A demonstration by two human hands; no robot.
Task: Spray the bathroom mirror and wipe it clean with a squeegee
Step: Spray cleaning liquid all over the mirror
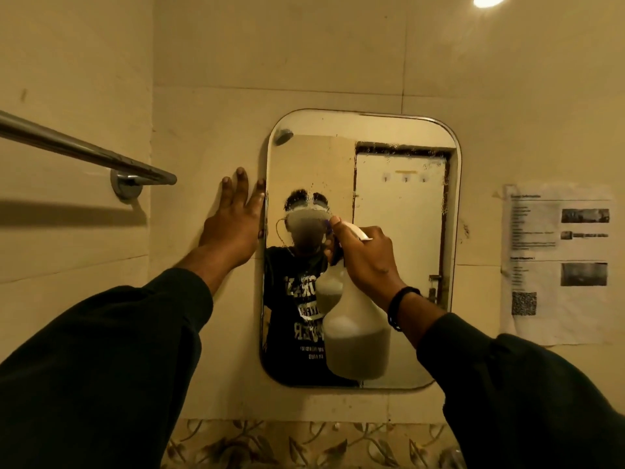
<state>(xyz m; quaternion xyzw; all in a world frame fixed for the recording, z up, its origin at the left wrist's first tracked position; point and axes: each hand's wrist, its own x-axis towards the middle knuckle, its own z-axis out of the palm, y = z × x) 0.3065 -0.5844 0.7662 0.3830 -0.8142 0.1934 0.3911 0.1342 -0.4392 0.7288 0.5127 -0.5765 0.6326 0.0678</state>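
Both hands: left hand (233, 228) beside mirror (399, 184) edge, right hand (363, 257) gripping spray bottle (355, 340)

Translucent white spray bottle (356, 336), cream tiles (304, 45) — leaf-patterned border (304, 445), black sleeves (101, 360).

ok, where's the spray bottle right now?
Head view, centre-right: the spray bottle is held up by the right hand in front of the mirror.

Towel rail (84, 152), taped paper notice (558, 262)
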